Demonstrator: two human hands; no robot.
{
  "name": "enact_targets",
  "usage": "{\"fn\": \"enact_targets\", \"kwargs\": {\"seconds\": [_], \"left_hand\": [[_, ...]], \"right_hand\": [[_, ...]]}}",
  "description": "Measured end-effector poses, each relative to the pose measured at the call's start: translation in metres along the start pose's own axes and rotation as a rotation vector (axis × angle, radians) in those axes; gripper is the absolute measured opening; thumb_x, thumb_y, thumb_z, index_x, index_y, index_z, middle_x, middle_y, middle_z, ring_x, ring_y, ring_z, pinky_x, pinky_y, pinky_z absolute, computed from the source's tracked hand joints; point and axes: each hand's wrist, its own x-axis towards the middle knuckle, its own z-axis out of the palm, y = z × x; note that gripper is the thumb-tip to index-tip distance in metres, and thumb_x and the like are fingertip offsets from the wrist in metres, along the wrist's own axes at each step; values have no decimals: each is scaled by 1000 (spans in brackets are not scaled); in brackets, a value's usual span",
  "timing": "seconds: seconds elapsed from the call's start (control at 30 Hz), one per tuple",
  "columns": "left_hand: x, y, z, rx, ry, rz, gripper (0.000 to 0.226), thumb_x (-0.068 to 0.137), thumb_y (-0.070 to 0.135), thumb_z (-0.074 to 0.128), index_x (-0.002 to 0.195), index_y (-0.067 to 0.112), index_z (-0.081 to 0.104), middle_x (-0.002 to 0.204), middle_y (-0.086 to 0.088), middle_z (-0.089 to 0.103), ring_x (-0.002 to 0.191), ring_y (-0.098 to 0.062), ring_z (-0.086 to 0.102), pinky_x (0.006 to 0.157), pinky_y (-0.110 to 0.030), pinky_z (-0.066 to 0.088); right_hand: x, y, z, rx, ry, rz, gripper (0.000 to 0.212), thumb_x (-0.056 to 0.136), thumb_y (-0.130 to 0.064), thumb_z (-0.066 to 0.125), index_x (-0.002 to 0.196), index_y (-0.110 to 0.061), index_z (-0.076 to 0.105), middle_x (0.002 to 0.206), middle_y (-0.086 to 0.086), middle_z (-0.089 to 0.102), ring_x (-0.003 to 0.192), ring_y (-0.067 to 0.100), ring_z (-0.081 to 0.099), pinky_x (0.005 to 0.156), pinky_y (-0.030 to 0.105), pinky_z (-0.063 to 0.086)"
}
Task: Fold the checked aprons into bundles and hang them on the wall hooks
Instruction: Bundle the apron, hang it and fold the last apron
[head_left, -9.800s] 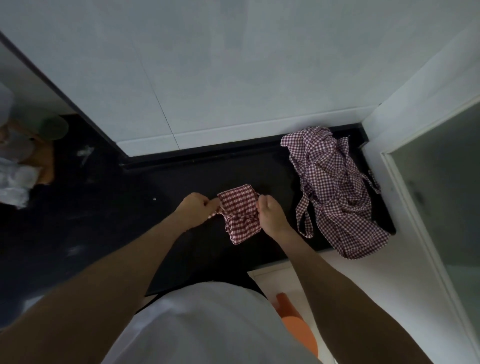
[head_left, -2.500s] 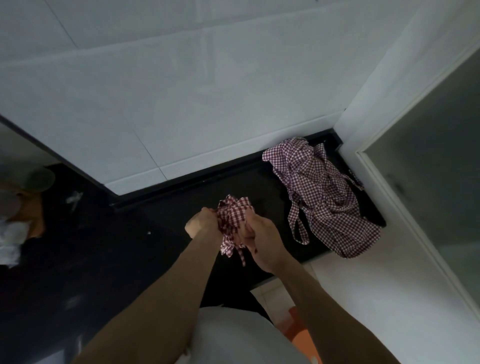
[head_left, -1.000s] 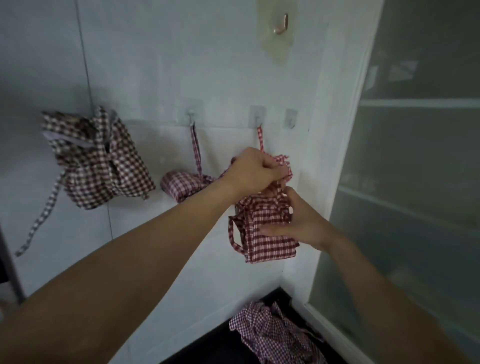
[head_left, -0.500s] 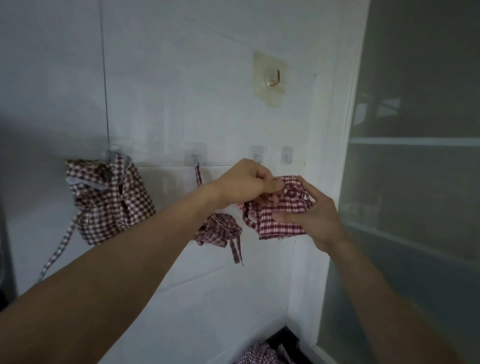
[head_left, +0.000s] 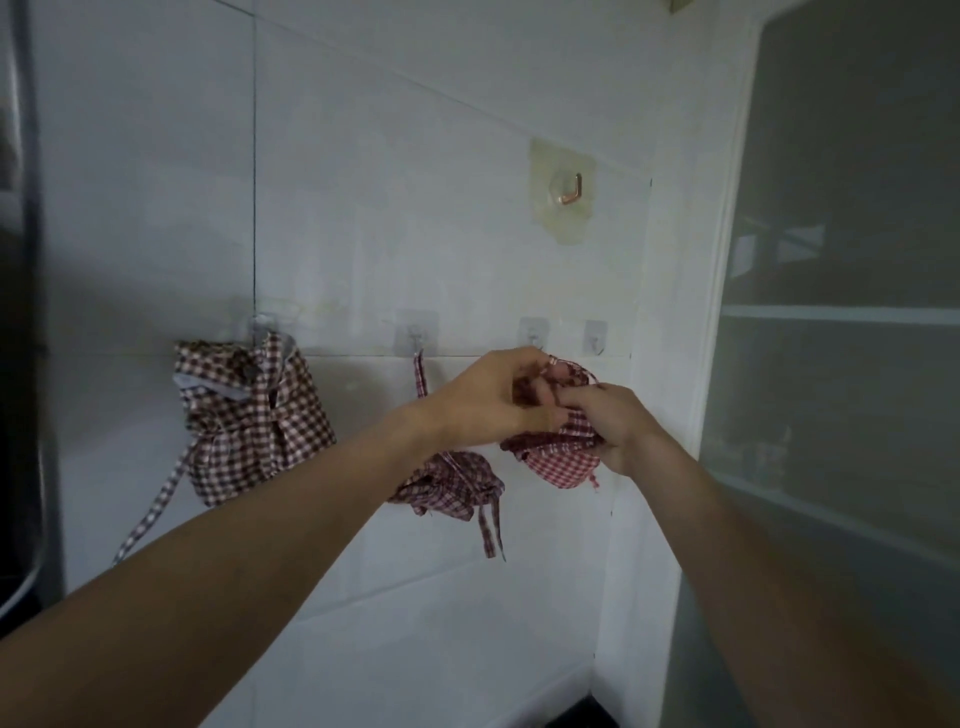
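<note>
A small red-and-white checked bundle (head_left: 558, 457) is held up in front of the white tiled wall (head_left: 363, 208) by both hands. The left hand (head_left: 483, 402) is curled over the top left of the bundle, and its fingers are bent around the cloth there. The right hand (head_left: 610, 423) is wrapped around the right side and the bottom of the bundle, with the thumb pressed on the front. The fingertips of the two hands are close together at the top of the bundle, where a thin strip of cloth is pinched. Neither hand is spread flat. The bundle is held just below a small clear hook (head_left: 534, 332), but whether its strip is on that hook cannot be told, because the hands are in the way.

Another clear hook (head_left: 595, 335) is seen just to the right of it, with nothing on it. A copper-coloured hook (head_left: 571, 188) is stuck higher up on the wall. To the left, a second red checked bundle (head_left: 452, 486) is hung by its strap from a clear hook (head_left: 415, 332). Further left, a bigger brown checked bundle (head_left: 249, 421) is hung on the wall, with one long strap dangling down. A frosted glass door (head_left: 841, 312) is seen on the right.
</note>
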Motion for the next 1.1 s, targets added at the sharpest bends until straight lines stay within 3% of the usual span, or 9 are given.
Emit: {"fn": "enact_targets", "kwargs": {"seconds": [0.1,0.23,0.4,0.53,0.63,0.73,0.87,1.0,1.1], "left_hand": [[2,-5,6,490,-56,27,73,69,42,87,128,22,49,124,7,51,117,-10,46,110,-34,28],[16,-17,16,755,137,162,73,67,38,86,128,21,50,139,1,37,132,-18,25,111,-45,22],[44,-16,3,522,218,147,47,75,17,82,111,12,53,106,-4,49,98,-27,54,83,-33,45],[73,-18,0,473,196,186,38,73,6,80,97,11,51,94,-10,60,87,-28,59,74,-35,48],[94,-16,13,489,153,192,39,74,5,80,92,15,46,88,-5,59,82,-23,57,66,-27,40],[121,-16,31,453,213,185,42,74,9,82,93,13,45,87,-4,60,80,-20,57,62,-19,40],[158,-24,57,365,213,78,53,67,12,89,96,13,44,93,-7,63,86,-25,63,72,-38,55],[186,-35,64,320,-50,-167,31,81,23,79,103,15,59,101,2,58,94,-15,56,75,-23,44],[208,-49,63,55,84,-302,21,90,24,68,103,7,71,105,-1,66,94,-16,61,80,-28,51]], "right_hand": [[2,1,1,115,-56,-37,46,75,-6,80,118,4,66,107,25,72,89,37,74,65,40,60],[0,-2,-10,99,-115,-96,34,87,-10,68,121,-5,67,116,20,70,101,31,72,67,35,58],[-7,-16,-47,194,-15,-113,38,89,-17,71,124,-8,58,117,15,65,95,29,70,75,41,62],[-5,-27,-70,-371,253,-213,37,84,-49,74,108,-23,61,116,-2,58,90,14,56,72,29,46],[4,-39,-81,-587,322,-391,60,79,-56,75,128,-29,54,122,-10,44,104,11,50,82,29,42],[23,-45,-102,-337,107,-168,71,74,-55,80,133,-27,53,117,-6,59,99,19,61,78,45,59],[64,-33,-129,332,36,-18,37,84,-20,79,113,-2,67,113,21,69,105,36,67,75,47,62],[95,-4,-134,188,115,26,17,89,-7,68,99,7,68,81,16,75,71,24,73,57,34,62],[112,14,-143,-2,157,41,33,79,-8,79,107,6,68,84,18,76,70,28,74,53,33,60]]}}
